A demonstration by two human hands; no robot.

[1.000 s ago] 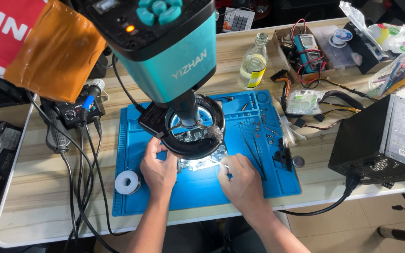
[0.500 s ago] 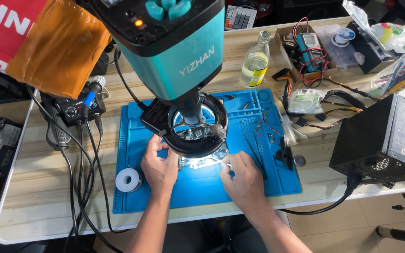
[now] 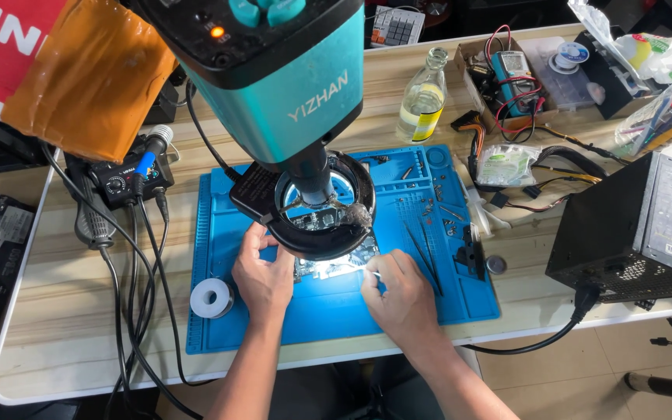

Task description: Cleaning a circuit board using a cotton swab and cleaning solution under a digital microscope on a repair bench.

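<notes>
Two hands: both work under the teal microscope [image 3: 274,85] at the middle of the blue mat [image 3: 336,311], near the bench's [image 3: 64,327] front edge.
Left hand [image 3: 262,276]: fingers curled onto the left edge of the circuit board [image 3: 334,267], steadying it.
Right hand [image 3: 398,292]: fingers pinched closed on a thin metal tool [image 3: 372,274], its tip pointing at the board; the tool's kind is too small to tell.
Circuit board: lies flat on the mat, brightly lit, partly hidden beneath the black ring light [image 3: 324,206].
Solder spool [image 3: 211,297]: on the mat's left edge, just beside the left hand.
Tweezers [image 3: 427,253]: lie on the mat just right of the right hand.
Glass bottle [image 3: 421,97]: upright behind the mat, towards the bench's back edge.
Black box [image 3: 635,233]: at the bench's right edge.
</notes>
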